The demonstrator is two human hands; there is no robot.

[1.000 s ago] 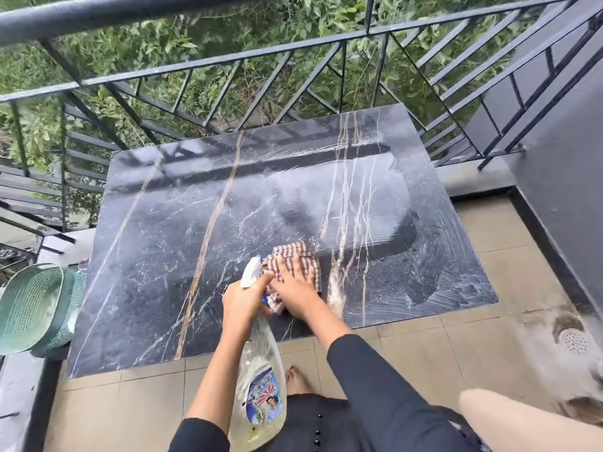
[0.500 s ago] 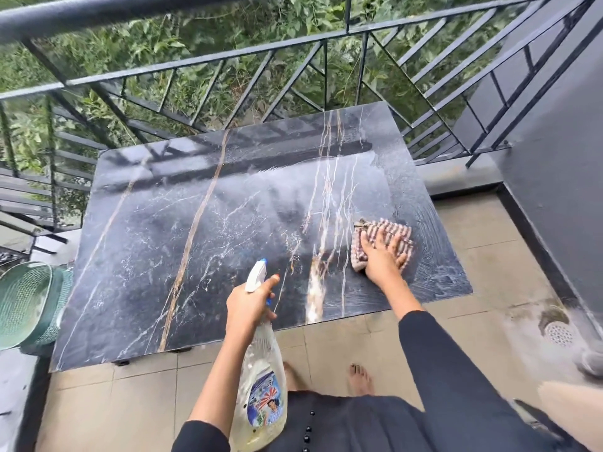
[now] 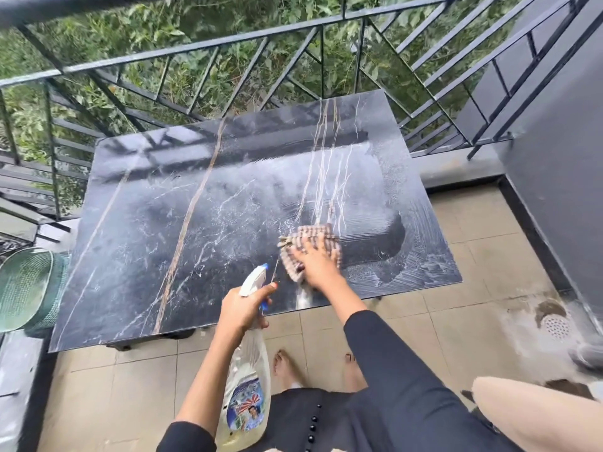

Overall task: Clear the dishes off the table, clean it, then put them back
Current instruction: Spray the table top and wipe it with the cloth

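Gleaming wet marble table (image 3: 163, 223), tiled balcony (image 3: 473, 230)

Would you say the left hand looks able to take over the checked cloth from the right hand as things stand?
Probably not right away: the left hand is wrapped around the spray bottle, so it has no free grip, though the cloth under the right hand lies close, with nothing between.

person wears a dark, near-black long-sleeved garment. right sleeve (image 3: 391, 363) reaches to just above the wrist; left sleeve (image 3: 187, 437) is pushed up near the elbow, forearm bare below it. front of the garment carries a vertical row of small round dark buttons (image 3: 313, 422). both feet (image 3: 285, 367) are bare on the tiled floor. left hand (image 3: 243, 309) and right hand (image 3: 318, 267) are ungloved; one fingernail of the left hand shows a reddish colour. no rings or watch discernible.
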